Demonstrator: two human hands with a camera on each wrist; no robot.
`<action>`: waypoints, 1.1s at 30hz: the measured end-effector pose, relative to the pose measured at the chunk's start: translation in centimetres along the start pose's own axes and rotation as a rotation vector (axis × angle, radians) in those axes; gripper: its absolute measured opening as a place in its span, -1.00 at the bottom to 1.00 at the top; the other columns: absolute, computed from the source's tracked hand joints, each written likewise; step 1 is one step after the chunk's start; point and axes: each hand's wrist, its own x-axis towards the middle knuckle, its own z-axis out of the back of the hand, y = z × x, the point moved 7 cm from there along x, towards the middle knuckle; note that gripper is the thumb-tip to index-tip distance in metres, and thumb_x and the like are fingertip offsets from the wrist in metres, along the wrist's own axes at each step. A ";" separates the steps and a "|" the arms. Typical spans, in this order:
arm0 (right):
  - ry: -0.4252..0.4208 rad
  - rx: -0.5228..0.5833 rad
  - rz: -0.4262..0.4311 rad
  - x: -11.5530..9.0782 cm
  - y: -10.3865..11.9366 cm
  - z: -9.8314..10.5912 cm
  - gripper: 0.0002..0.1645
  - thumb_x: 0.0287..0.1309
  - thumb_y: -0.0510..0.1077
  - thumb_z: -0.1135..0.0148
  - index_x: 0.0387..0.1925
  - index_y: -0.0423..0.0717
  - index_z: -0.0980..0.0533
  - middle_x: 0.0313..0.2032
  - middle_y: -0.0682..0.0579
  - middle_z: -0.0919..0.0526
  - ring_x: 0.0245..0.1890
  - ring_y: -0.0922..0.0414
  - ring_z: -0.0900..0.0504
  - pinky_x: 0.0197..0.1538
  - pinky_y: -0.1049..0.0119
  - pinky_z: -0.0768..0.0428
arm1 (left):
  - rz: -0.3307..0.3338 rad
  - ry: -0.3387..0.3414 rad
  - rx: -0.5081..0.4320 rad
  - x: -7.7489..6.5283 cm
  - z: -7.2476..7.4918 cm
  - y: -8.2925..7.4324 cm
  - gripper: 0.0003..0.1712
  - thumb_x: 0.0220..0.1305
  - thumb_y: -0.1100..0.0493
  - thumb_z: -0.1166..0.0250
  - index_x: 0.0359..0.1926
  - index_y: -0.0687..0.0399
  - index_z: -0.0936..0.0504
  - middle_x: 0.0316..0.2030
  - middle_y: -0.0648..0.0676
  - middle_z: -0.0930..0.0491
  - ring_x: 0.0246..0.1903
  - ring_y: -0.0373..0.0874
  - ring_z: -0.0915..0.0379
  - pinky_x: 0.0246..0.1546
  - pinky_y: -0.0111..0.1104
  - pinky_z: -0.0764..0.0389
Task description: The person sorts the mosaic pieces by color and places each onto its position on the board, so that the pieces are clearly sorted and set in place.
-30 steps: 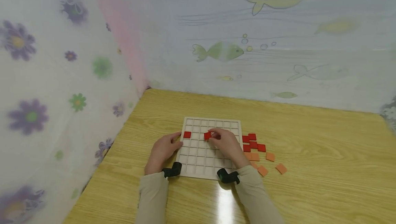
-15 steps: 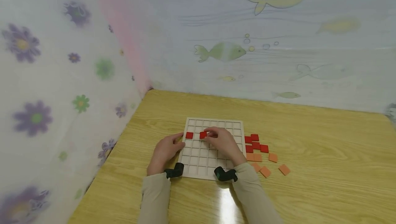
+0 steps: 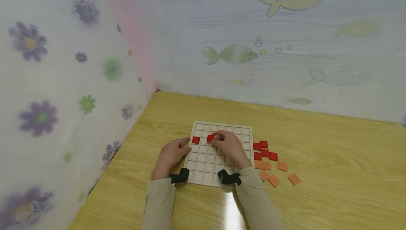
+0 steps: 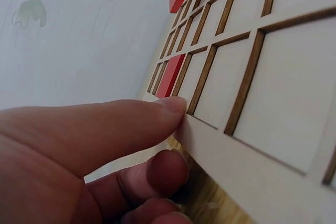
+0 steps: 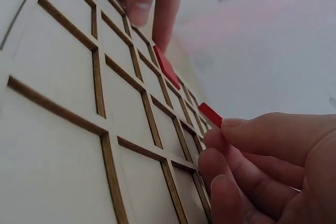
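A pale wooden grid board (image 3: 200, 167) lies flat on the table, its square cells framed by thin raised strips. One red square tile (image 3: 196, 140) sits in a cell near the left rim. Thumb and fingertips of my right hand (image 3: 229, 147) pinch another red tile (image 3: 210, 138), tilted just above the board, a little right of the placed one. My left hand (image 3: 171, 155) rests at the board's left edge. In the left wrist view its straight thumb (image 4: 152, 114) touches the rim, while other fingers bend below, beside the edge.
Several loose red tiles (image 3: 264, 153) lie against the board's right side. Nearer to me are several orange tiles (image 3: 274, 180), some spread apart on the wooden table (image 3: 342, 159). Walls painted with flowers and fish stand at the left and back.
My right hand has carried the pinched red tile a little left over the board, toward the placed tile. My left hand stays at the edge. The head view has shifted slightly.
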 end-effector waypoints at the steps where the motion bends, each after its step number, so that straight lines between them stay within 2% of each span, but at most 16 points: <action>1: -0.006 -0.004 -0.003 0.0 0.0 0.0 -0.59 0.05 -0.08 -0.23 -0.01 0.00 -0.51 -0.34 0.13 -0.57 -0.44 0.19 -0.49 -0.35 0.28 -0.45 | 0.003 0.002 0.002 0.0 0.0 0.1 -0.46 0.11 -0.01 -0.24 0.17 -0.20 -0.42 -0.56 -0.05 -0.39 -0.53 -0.15 -0.25 -0.45 -0.33 -0.24; 5: -0.027 -0.052 -0.003 0.1 0.0 -0.2 -0.60 0.03 -0.06 -0.24 -0.03 0.04 -0.52 -0.36 0.15 -0.57 -0.41 0.20 -0.49 -0.31 0.26 -0.44 | 0.015 0.007 0.007 0.0 -0.1 0.2 -0.46 0.12 -0.02 -0.23 0.17 -0.23 -0.41 -0.55 -0.05 -0.39 -0.51 -0.15 -0.26 -0.42 -0.32 -0.24; 9: -0.036 -0.160 0.010 0.2 0.2 -0.6 -0.62 0.02 0.01 -0.25 -0.06 0.12 -0.53 -0.37 0.20 -0.57 -0.37 0.22 -0.50 -0.27 0.25 -0.43 | 0.019 0.003 0.014 0.0 -0.1 0.2 -0.46 0.12 -0.02 -0.24 0.17 -0.24 -0.42 -0.55 -0.05 -0.39 -0.50 -0.15 -0.27 -0.41 -0.31 -0.25; 14: -0.045 -0.250 0.024 0.3 0.5 -0.8 -0.63 0.02 0.04 -0.24 -0.07 0.17 -0.53 -0.39 0.23 -0.56 -0.41 0.24 -0.49 -0.33 0.27 -0.42 | 0.028 0.012 0.008 0.1 -0.2 0.2 -0.46 0.12 -0.03 -0.23 0.17 -0.24 -0.42 -0.53 -0.05 -0.40 -0.51 -0.15 -0.27 -0.44 -0.33 -0.24; 25: -0.046 -0.297 0.083 0.2 1.3 -1.0 -0.69 0.03 -0.02 -0.24 -0.12 0.12 -0.54 -0.52 0.23 -0.50 -0.57 0.23 -0.41 -0.51 0.33 -0.35 | 0.035 0.007 0.005 0.2 -0.1 0.3 -0.46 0.12 -0.02 -0.23 0.17 -0.23 -0.42 -0.51 -0.05 -0.42 -0.51 -0.15 -0.27 -0.45 -0.33 -0.25; 33: -0.047 -0.331 0.112 0.3 1.5 -1.3 -0.71 0.03 -0.04 -0.24 -0.14 0.10 -0.55 -0.58 0.24 -0.45 -0.62 0.24 -0.37 -0.57 0.35 -0.31 | 0.023 0.007 0.005 0.2 0.0 0.2 -0.48 0.13 -0.01 -0.23 0.16 -0.20 -0.43 -0.56 -0.05 -0.41 -0.61 -0.18 -0.25 -0.54 -0.36 -0.25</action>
